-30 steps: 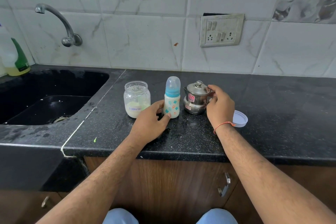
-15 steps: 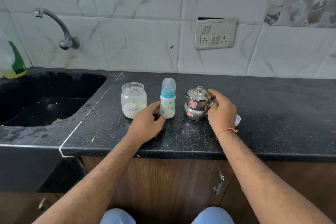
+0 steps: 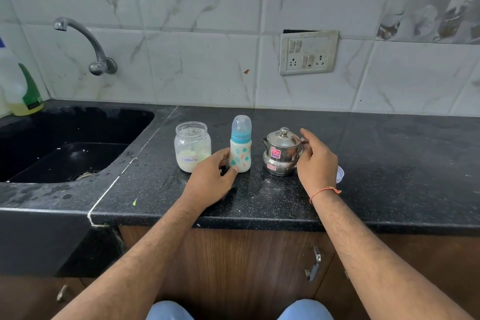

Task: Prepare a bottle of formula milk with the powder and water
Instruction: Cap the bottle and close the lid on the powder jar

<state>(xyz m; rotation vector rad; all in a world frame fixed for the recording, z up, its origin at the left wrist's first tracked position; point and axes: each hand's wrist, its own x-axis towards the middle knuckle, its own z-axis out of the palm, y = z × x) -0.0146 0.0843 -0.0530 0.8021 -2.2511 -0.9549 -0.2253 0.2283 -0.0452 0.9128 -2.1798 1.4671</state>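
The open jar (image 3: pixel 192 149) held little pale powder, the capped bottle (image 3: pixel 240 147) at its 3 o'clock stood white with milk, pinched by the left hand (image 3: pixel 211 182), while the right hand (image 3: pixel 315 161) curled at the steel pot (image 3: pixel 281 152).

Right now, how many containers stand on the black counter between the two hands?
3, in a row. The formula jar is nearest the sink, the baby bottle is in the middle, and the steel kettle is farthest from the sink. None looks hidden.
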